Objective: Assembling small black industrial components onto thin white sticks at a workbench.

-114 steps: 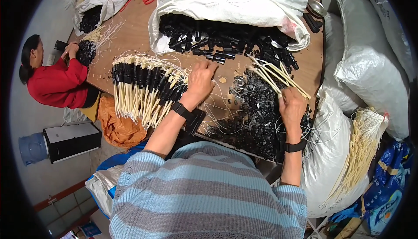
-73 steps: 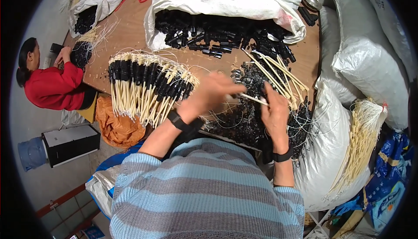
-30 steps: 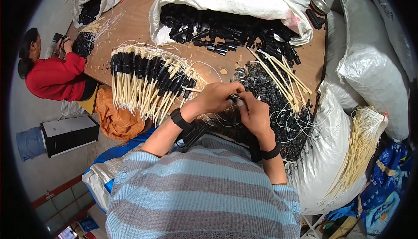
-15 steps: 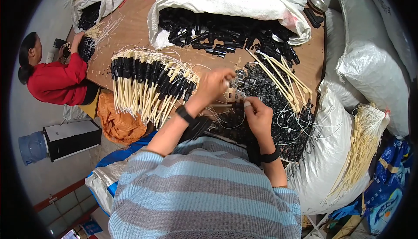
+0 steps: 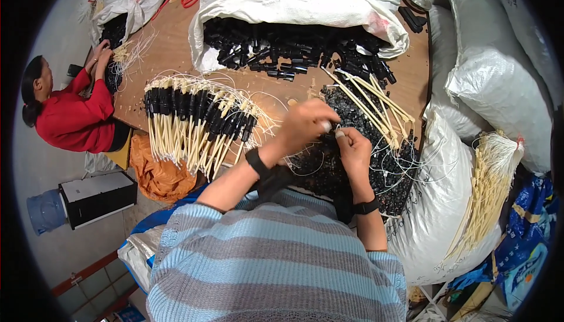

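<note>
My left hand [image 5: 306,125] is closed, its fingertips pinched close to those of my right hand; it is slightly blurred. Thumb and fingers are pressed together on my right hand [image 5: 355,149] as well. Whatever sits between the fingertips is too small and hidden to name. Below them spreads a heap of small black pieces [image 5: 388,188]. Left of my hands lies a row of pale sticks with black sleeves [image 5: 200,108] and white strings. Several bare pale sticks [image 5: 370,108] with strings rest on the heap's right side.
A white woven sack [image 5: 282,2] spills black tubular parts [image 5: 282,66] at the table's back. Full white sacks [image 5: 487,58] line the right side, one carrying a bundle of pale sticks [image 5: 484,199]. At left, a person in red [image 5: 79,113] works at the same table [image 5: 167,46].
My left hand has moved right and slightly down, up against my right hand's fingertips. The person in red has brought both hands together by the strings.
</note>
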Available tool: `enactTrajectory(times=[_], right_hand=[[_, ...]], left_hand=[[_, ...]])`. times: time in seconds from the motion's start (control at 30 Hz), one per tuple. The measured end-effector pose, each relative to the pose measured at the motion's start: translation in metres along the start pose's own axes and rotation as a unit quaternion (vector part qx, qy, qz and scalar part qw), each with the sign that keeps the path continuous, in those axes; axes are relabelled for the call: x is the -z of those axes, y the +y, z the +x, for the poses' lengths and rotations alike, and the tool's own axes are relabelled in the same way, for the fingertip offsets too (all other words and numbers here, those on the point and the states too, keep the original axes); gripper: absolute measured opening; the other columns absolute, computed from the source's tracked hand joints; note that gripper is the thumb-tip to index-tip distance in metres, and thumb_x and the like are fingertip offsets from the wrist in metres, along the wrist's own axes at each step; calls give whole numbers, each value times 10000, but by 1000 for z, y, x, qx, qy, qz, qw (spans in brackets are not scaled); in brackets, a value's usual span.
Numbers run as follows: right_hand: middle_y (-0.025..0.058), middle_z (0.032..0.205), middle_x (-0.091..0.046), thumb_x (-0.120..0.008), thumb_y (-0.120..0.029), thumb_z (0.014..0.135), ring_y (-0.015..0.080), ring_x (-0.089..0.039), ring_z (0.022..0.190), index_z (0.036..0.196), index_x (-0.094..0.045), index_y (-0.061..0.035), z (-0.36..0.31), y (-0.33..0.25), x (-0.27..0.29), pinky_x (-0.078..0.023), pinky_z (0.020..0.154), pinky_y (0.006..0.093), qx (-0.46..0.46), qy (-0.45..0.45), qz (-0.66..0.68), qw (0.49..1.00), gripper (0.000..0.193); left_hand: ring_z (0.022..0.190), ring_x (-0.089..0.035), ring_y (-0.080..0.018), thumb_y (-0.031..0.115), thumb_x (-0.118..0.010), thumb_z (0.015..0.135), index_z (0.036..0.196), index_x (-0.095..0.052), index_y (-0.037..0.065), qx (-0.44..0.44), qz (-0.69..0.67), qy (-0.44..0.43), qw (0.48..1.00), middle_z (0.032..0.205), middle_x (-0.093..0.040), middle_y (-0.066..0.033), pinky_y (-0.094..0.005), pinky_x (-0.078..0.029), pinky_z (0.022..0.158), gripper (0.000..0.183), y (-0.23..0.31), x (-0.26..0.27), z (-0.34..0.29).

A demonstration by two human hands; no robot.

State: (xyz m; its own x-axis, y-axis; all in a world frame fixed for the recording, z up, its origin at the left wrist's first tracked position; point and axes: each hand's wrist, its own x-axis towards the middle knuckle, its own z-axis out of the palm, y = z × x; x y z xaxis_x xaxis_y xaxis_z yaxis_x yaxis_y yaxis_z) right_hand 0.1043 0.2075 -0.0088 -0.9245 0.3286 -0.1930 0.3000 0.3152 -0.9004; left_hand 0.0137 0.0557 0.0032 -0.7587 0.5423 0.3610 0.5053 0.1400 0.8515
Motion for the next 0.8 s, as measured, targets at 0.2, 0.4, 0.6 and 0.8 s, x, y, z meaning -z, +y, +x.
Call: enactTrajectory(times=[0.2,0.4,0.6,0.8], right_hand=[[134,705,-649,-585,-31,849,217,-630,579,898,-685,-70,-2,0,-14,-476,554,311,120,22,-38,992,117],[103,715,-637,-655,-145,854,281,-621,560,935,-658,-113,-12,-10,-21,-475,503,367,253,144,-217,932,87],[75,696,-636,-653,-139,858,210,-632,547,998,-657,-103,-19,-15,-18,-469,486,331,306,137,-229,914,144],[-43,726,-586,-628,-125,911,24,-436,531,1047,-643,5,-15,-17,4,-316,474,180,-9,-117,362,925,188]], left_hand=[[725,-611,-229,-98,-620,650,969,-685,83,-66,87,-19,994,777,-632,-67,-316,-500,635,373,19,-12,-16],[689,-557,-39,-89,-586,743,954,-682,3,248,-142,27,958,793,-637,25,-212,-451,591,249,21,-4,-21],[754,-583,-63,-70,-606,725,939,-686,6,223,-106,32,968,782,-650,-4,-203,-461,644,241,11,3,-26],[867,-650,-227,-45,-654,645,999,-672,40,26,49,26,998,894,-673,-97,-290,-509,704,365,25,12,-19]])
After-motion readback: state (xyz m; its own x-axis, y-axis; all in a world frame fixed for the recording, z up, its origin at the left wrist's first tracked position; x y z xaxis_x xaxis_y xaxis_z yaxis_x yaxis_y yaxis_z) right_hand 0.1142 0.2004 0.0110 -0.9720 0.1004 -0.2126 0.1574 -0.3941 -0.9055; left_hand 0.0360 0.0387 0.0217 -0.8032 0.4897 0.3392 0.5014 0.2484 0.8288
